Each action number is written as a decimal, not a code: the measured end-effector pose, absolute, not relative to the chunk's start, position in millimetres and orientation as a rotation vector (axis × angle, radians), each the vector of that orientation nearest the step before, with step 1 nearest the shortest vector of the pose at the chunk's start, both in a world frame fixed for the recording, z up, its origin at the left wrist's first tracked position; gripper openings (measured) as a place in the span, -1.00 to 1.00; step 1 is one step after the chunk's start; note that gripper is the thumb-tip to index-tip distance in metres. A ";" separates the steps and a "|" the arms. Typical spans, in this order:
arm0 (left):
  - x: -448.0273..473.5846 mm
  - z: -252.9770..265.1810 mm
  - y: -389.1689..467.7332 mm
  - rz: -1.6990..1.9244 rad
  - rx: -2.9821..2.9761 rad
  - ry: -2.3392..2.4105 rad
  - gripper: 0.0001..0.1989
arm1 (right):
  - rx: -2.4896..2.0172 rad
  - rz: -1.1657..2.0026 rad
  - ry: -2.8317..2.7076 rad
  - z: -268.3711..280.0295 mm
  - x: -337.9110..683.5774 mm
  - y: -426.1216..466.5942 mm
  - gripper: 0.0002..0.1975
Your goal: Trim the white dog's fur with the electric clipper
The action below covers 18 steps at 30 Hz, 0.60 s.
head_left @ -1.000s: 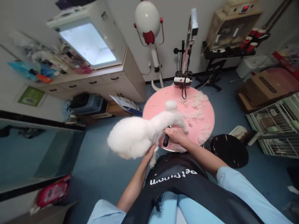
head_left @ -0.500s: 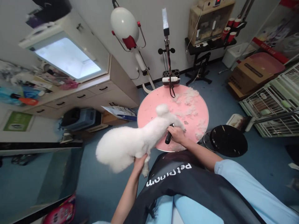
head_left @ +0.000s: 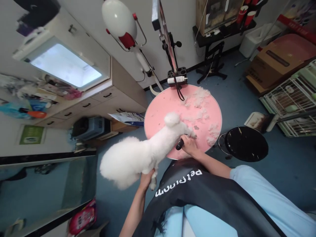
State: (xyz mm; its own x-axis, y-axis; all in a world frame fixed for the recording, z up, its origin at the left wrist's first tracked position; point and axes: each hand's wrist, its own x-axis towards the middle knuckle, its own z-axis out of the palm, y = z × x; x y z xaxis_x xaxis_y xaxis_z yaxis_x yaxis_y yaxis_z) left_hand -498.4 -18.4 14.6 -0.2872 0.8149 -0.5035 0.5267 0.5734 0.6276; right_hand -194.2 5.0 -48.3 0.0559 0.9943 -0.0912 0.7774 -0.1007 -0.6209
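Observation:
A white fluffy dog (head_left: 158, 144) is stretched from the pink round table (head_left: 158, 102) out over its near left edge. Its hind paw and round tail are over the tabletop, while its large rounded head hangs past the rim. My left hand (head_left: 147, 179) grips the dog under the chest by a front leg, its fingertips hidden in the fur. In my right hand (head_left: 189, 145) is a black hair clipper (head_left: 180, 144), held against the dog's hind leg; the clipper's head is hidden. Clumps of cut white fur (head_left: 201, 97) lie across the far and right parts of the table.
A white bottle-like tool (head_left: 176, 79) lies at the holder on the table's far edge, beside an upright post. A black round stool (head_left: 247, 144) stands to the right. Cabinets (head_left: 125, 85) line the left, with a white dryer (head_left: 119, 18) behind. Wire cages (head_left: 293, 108) are at far right.
The camera view has shifted slightly. The clipper has tilted in my right hand, so its handle looks shorter. My left hand keeps its hold on the dog.

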 end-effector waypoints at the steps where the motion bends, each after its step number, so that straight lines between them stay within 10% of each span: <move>1: -498.4 13.8 -19.4 0.425 1.070 1.975 -0.86 | -1.915 0.725 -1.758 -51.6 -193.2 -0.5 -0.74; 18: -507.5 10.7 -20.3 0.167 1.190 1.575 -0.64 | -1.613 0.491 -1.721 -88.8 -214.5 -34.7 -0.65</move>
State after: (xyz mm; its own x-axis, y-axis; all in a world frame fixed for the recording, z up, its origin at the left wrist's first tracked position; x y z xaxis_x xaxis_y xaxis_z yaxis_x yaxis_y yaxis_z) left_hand -507.5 -20.3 10.7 0.1055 0.7454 -0.6582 0.5906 0.4856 0.6445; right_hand -214.5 -34.7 -88.8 0.0378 0.9701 0.2396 0.6977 0.1460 -0.7013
